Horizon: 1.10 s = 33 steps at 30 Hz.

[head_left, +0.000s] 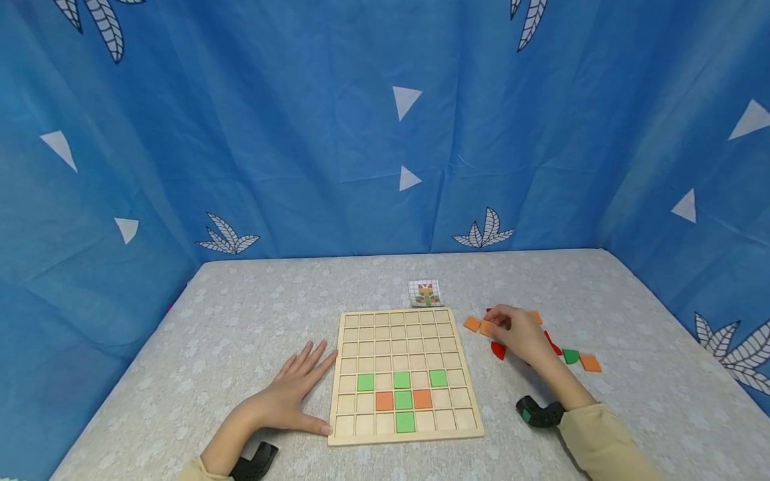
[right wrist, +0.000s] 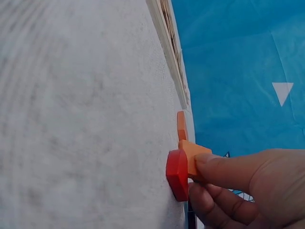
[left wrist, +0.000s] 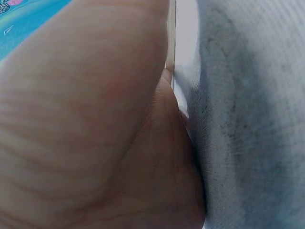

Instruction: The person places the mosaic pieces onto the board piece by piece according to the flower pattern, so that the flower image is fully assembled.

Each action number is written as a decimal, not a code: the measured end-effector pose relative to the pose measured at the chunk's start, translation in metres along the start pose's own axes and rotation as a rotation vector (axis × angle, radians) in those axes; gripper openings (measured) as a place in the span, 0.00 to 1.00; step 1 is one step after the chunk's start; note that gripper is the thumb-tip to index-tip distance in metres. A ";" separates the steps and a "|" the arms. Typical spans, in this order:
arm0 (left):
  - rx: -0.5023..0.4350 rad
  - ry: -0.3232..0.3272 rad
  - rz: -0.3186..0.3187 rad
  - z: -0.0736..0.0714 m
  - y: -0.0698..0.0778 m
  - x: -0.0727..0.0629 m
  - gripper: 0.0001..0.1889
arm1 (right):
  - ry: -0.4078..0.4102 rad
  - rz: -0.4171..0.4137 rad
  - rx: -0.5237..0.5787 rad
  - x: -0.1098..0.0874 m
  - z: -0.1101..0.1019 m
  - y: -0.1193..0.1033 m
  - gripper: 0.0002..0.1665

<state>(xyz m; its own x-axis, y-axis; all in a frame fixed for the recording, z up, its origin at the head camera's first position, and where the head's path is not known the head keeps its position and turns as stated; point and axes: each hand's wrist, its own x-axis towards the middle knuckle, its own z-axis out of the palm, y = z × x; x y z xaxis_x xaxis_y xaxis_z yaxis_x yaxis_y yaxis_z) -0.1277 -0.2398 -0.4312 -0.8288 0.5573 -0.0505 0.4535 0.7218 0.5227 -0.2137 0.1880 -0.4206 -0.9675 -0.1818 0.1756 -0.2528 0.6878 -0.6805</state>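
Observation:
My right hand [head_left: 521, 332] pinches an orange square tile [right wrist: 193, 155] between thumb and fingers, over a scatter of loose tiles right of the board. Close by lie another orange tile [head_left: 472, 324] and a red rounded tile [head_left: 498, 351]. Spread out on the cloth, my left hand [head_left: 293, 391] has its thumb at the lower left corner of the wooden grid board [head_left: 383, 347]. Several green squares, such as this green tile [head_left: 406, 422], and two orange ones, such as this orange-red tile [head_left: 384, 401], sit in the board's lower cells.
A small pattern card [head_left: 425, 293] with a coloured figure on a grid lies behind the board. Farther right are a green tile [head_left: 571, 357] and an orange tile [head_left: 591, 363]. Blue curtain [head_left: 361, 133] encloses the back and sides of the cloth-covered table [head_left: 252, 300].

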 end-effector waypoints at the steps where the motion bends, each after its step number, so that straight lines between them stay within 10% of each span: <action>1: -0.003 0.000 -0.001 0.000 0.000 0.000 0.61 | 0.004 -0.005 0.005 0.000 0.000 -0.001 0.05; 18: -0.003 -0.005 0.017 -0.001 0.000 0.000 0.61 | 0.094 -0.055 0.051 -0.001 0.001 -0.026 0.04; 33: -0.017 0.003 0.015 0.000 0.002 -0.002 0.61 | -0.108 -0.088 0.343 -0.001 0.031 -0.069 0.06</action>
<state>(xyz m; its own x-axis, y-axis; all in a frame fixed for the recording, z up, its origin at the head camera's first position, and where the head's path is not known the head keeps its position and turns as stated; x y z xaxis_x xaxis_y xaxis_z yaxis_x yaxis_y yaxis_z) -0.1253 -0.2388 -0.4298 -0.8229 0.5668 -0.0397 0.4606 0.7063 0.5375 -0.1954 0.1188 -0.3960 -0.9316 -0.3157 0.1802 -0.3015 0.3941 -0.8682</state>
